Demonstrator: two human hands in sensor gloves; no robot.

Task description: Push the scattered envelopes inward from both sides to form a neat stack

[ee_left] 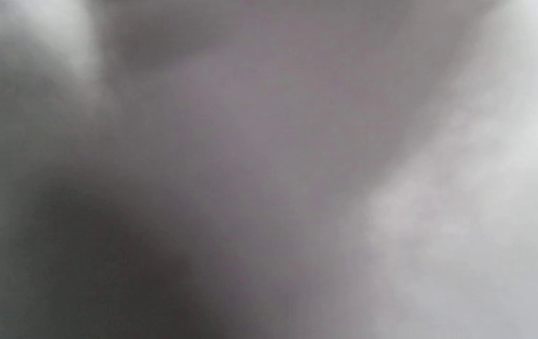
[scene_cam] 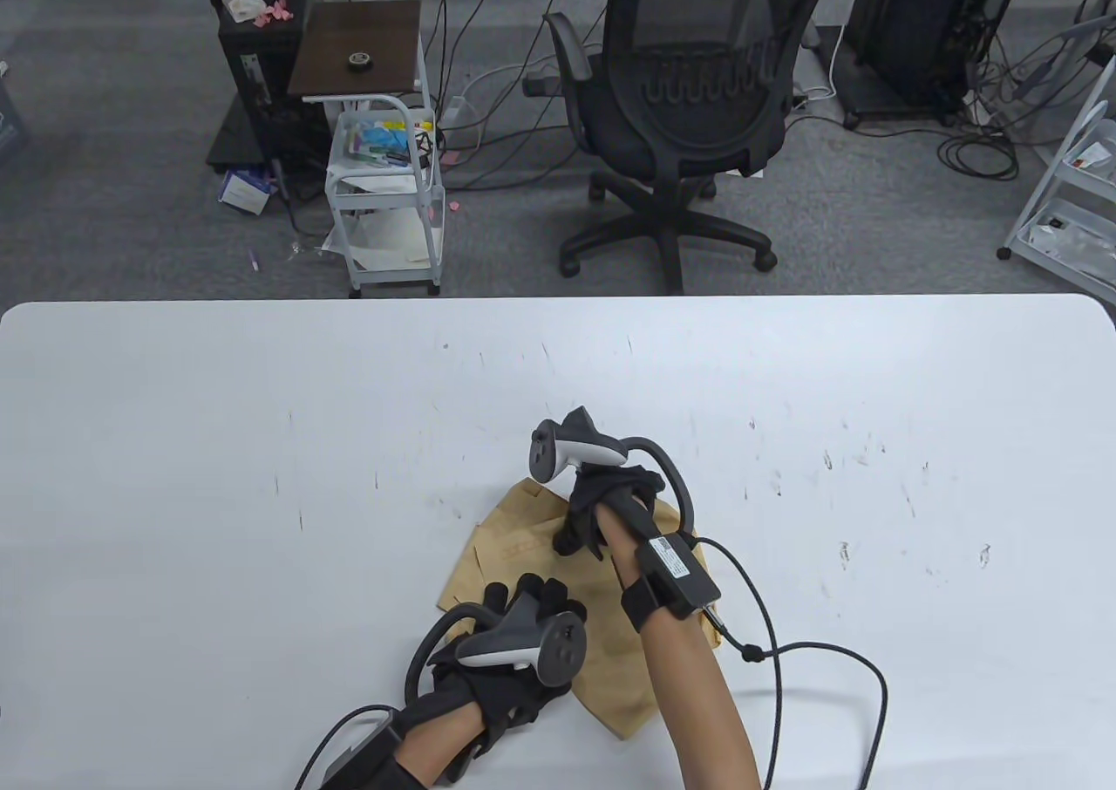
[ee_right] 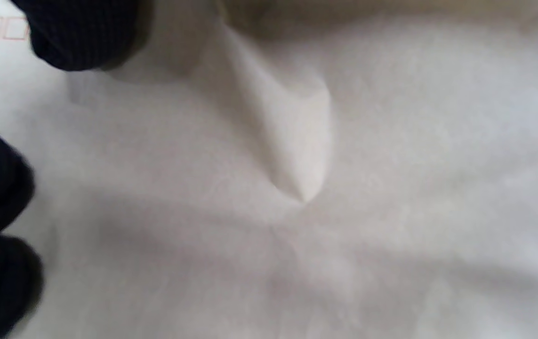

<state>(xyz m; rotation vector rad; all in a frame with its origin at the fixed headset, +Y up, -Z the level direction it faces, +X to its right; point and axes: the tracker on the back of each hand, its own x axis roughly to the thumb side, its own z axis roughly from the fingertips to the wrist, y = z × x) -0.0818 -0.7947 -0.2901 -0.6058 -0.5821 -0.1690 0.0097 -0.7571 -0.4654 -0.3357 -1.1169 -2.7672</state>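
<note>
Envelopes [scene_cam: 523,555] lie overlapped at the table's [scene_cam: 218,441] six o'clock. They look light, floppy, slippery; we'd push their outer edges. Right hand [scene_cam: 602,511] presses them at twelve, left hand [scene_cam: 514,650] at seven, fingers spread.

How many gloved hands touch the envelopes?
2. The left hand rests on the envelopes at their near left edge; the right hand presses their far part. How many envelopes cannot be told.
</note>
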